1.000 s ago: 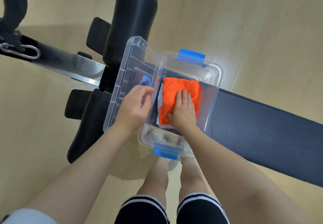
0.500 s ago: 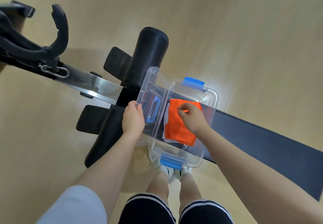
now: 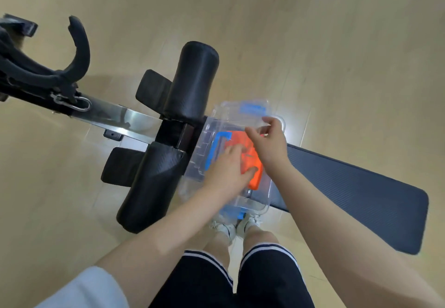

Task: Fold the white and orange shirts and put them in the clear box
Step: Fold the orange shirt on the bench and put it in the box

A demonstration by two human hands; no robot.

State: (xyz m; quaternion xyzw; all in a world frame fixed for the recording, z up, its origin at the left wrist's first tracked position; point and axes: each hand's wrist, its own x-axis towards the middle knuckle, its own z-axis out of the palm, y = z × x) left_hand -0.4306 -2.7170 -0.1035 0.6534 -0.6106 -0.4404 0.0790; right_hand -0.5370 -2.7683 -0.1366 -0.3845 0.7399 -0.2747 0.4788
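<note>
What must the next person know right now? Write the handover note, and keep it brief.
Left hand: flat, fingers pressing on the clear lid.
Right hand: pinching the lid's far edge.
Things: the orange shirt lies folded inside the clear box on the black bench. The white shirt is not clearly visible, possibly underneath.
Done: orange shirt folded and boxed.
Left: confirm the white shirt is in; the lid sits askew over the box, apparently not yet seated.
</note>
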